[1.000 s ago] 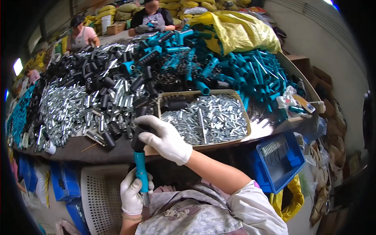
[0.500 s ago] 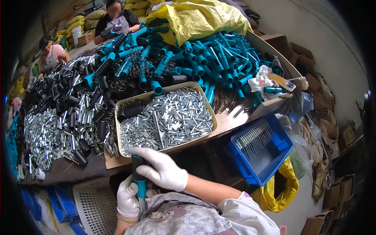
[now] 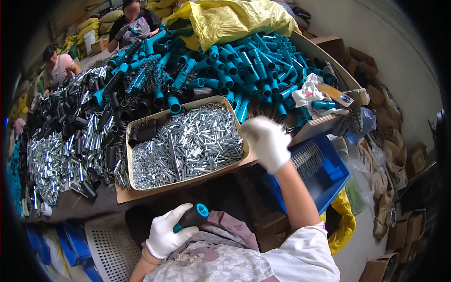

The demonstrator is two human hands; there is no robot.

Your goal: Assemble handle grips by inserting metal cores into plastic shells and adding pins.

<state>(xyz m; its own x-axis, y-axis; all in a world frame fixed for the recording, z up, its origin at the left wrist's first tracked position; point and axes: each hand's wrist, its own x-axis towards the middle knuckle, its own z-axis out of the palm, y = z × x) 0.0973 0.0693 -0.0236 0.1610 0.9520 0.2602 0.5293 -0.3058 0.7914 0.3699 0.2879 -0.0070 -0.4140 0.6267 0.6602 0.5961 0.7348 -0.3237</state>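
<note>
My left hand (image 3: pixel 168 232), in a white glove, is wrapped round a black-and-teal tubular handle (image 3: pixel 191 217) in front of my apron. The handle's open teal-rimmed end points up and to the right. My right hand (image 3: pixel 268 143), also white-gloved, is stretched out past the right side of a cream tray (image 3: pixel 188 180), close to some dark coil springs (image 3: pixel 263 112) on the table. Motion smears its fingers, so I cannot see whether they hold anything. Inside the tray lie many short metal pins (image 3: pixel 202 141), smaller metal parts and a few black sleeves.
Teal tubular parts (image 3: pixel 263 70) are heaped behind the tray under a yellow sack (image 3: pixel 235 21). Metal tubes and black sleeves (image 3: pixel 70 141) pile up at left. A blue bin (image 3: pixel 345 169) holding springs sits low at right. Two people (image 3: pixel 134 23) work across the table.
My right hand has left the handle and swung far to the right, beyond the tray. My left hand keeps the handle, now tilted with its open end showing. The view has shifted slightly.
</note>
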